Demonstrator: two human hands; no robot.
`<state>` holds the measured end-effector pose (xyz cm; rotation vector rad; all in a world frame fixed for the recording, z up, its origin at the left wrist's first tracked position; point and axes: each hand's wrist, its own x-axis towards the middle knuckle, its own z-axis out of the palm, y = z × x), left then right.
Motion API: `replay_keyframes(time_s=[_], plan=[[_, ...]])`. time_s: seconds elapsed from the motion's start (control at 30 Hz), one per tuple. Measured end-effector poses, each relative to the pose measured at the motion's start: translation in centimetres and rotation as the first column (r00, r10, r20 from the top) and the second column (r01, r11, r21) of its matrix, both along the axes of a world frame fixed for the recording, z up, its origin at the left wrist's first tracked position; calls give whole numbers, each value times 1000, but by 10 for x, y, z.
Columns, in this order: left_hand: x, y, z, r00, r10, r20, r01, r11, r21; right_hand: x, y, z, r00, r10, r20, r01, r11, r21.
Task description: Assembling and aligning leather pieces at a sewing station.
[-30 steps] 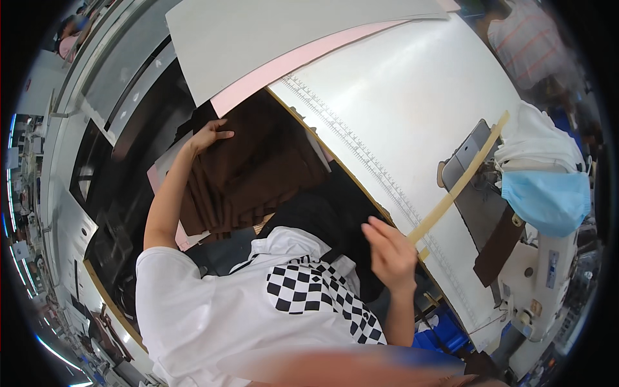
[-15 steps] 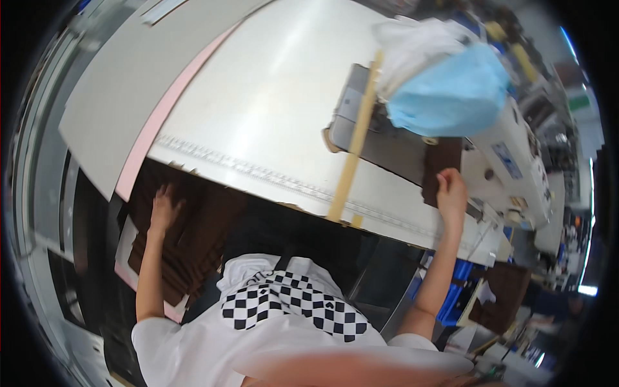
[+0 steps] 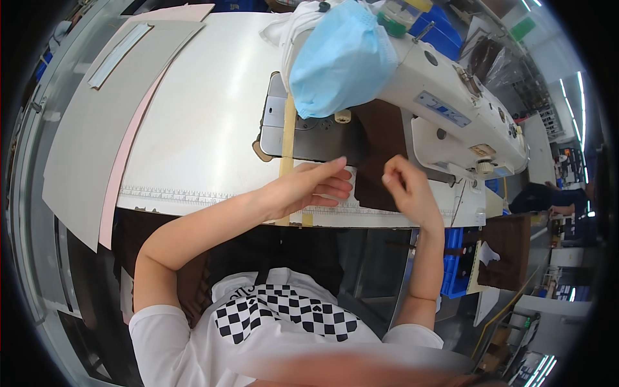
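A piece of dark brown fabric (image 3: 376,180) lies on the white sewing table (image 3: 200,122), reaching from beneath the sewing machine (image 3: 445,113) toward the front edge. My left hand (image 3: 314,188) is open just left of the fabric, thumb and fingers apart, with nothing in it. Over the fabric's right side, my right hand (image 3: 411,193) has its fingers curled closed. Whether anything is pinched in them is hidden. Light blue cloth-like material (image 3: 342,61) covers the machine's head end, hiding the needle area. The metal bed plate (image 3: 316,138) shows beside the fabric.
A yellow strip (image 3: 287,129) crosses the table beside the plate, and a ruler scale (image 3: 174,193) runs along its front edge. Grey and pink boards (image 3: 97,129) lie at the left. More brown fabric (image 3: 193,284) sits below the table. Blue crates (image 3: 456,261) stand at right.
My left hand has come up from the brown fabric stack below the table to beside the piece at the machine. My right hand has shifted left relative to the table. The view has turned.
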<state>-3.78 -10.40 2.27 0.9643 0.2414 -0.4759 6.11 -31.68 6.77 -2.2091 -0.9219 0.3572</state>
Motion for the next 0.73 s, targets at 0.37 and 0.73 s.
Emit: replay_keyframes(time_s=[0.37,0.73], plan=[[-17,20,1,979,160,-127,-136,975,177,61,15,-83,861,24,507,105,969,-224],[-22,182,11,910,-184,371,-372,31,928,-50,66,-79,822,492,286,-472,870,-140]])
